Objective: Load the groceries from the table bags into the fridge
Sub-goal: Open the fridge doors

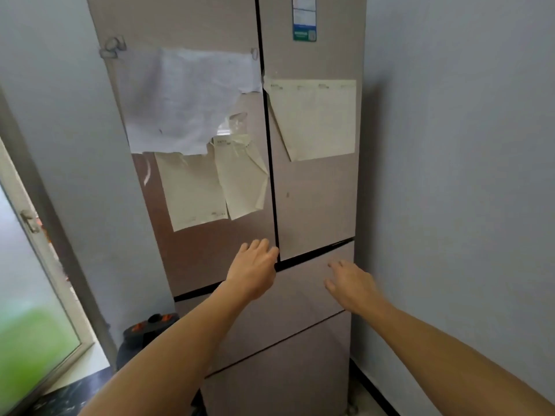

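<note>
A tall pinkish-brown fridge (312,205) fills the middle of the view, with two upper doors and two drawers below, all closed. My left hand (255,265) reaches to the bottom right corner of the upper left door, its fingertips at the dark gap between the doors. My right hand (351,283) hovers with relaxed, spread fingers in front of the upper drawer, just under the right door. Neither hand holds anything. No bags or groceries are in view.
Several paper sheets (192,100) are stuck on both doors, and a label (304,18) sits at the top right. A grey wall (456,175) stands close on the right. A window (36,295) is at the left, with a dark object (144,334) on the floor beside the fridge.
</note>
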Action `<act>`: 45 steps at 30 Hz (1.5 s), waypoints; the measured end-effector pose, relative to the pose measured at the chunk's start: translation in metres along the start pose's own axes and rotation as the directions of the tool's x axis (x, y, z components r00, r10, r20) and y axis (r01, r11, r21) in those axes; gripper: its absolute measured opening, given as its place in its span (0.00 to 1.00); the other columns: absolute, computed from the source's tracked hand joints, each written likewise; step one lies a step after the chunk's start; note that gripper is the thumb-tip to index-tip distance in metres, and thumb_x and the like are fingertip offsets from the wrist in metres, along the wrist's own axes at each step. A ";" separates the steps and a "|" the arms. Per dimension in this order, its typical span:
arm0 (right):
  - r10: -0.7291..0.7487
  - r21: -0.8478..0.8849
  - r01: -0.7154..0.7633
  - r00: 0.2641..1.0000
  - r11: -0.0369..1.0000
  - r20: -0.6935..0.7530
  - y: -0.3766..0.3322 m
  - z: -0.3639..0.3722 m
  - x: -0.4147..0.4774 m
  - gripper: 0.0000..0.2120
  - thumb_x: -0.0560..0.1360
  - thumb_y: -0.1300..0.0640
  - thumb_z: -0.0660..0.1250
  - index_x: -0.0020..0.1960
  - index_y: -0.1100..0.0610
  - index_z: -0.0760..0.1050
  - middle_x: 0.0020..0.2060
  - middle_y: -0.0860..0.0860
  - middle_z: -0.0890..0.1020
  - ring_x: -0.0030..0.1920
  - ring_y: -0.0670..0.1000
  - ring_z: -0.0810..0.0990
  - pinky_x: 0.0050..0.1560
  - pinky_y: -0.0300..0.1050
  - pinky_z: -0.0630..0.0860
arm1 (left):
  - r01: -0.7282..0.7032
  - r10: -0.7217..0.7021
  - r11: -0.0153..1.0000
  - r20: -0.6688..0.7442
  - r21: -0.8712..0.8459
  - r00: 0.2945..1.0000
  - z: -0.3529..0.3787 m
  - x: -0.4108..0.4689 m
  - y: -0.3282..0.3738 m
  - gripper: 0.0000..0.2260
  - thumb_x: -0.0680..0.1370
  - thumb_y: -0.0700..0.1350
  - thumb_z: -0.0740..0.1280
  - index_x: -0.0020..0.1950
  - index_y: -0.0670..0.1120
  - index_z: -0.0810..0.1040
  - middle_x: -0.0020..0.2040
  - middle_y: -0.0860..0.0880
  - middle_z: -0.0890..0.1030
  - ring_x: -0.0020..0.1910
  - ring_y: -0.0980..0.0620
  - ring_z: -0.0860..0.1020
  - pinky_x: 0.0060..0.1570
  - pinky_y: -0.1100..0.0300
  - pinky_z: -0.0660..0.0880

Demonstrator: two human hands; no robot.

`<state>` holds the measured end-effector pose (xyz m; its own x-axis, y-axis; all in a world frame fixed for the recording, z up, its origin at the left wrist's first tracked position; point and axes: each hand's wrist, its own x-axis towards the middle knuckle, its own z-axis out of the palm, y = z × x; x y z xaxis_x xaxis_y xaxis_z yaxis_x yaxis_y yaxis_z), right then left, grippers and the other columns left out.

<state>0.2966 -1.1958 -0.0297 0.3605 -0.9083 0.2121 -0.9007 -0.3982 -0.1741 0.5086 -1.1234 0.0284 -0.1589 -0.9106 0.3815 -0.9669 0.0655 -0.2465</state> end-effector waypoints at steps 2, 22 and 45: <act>0.009 0.037 -0.010 1.000 0.999 0.017 0.002 0.014 0.032 0.21 0.81 0.48 0.56 0.70 0.56 0.65 0.63 0.55 0.73 0.60 0.57 0.75 0.53 0.49 0.72 | -0.054 0.056 0.998 -0.056 0.033 0.997 0.018 0.028 -0.010 0.06 0.76 0.41 0.60 0.52 0.42 0.72 0.52 0.43 0.72 0.51 0.41 0.71 0.50 0.52 0.65; 0.293 0.729 -0.420 0.719 -0.540 0.631 -0.014 0.119 0.228 0.33 0.79 0.38 0.54 0.72 0.62 0.63 0.66 0.60 0.74 0.62 0.62 0.76 0.60 0.56 0.76 | -0.170 0.375 0.868 -0.393 0.466 0.840 0.116 0.187 -0.087 0.27 0.77 0.41 0.60 0.76 0.43 0.61 0.76 0.37 0.58 0.76 0.39 0.55 0.73 0.43 0.55; 0.217 0.840 -0.494 0.815 -0.224 0.537 0.052 0.081 0.127 0.17 0.78 0.48 0.64 0.61 0.58 0.75 0.52 0.58 0.82 0.51 0.58 0.82 0.45 0.52 0.80 | -0.392 0.462 0.884 -0.351 0.255 0.815 0.060 0.132 0.020 0.15 0.79 0.44 0.61 0.65 0.43 0.72 0.75 0.37 0.60 0.76 0.39 0.54 0.73 0.43 0.57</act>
<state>0.3149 -1.3423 -0.0897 0.2287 -0.8957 -0.3813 0.2271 0.4299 -0.8738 0.4805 -1.2671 0.0201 -0.6462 -0.5684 0.5092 -0.7417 0.3108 -0.5943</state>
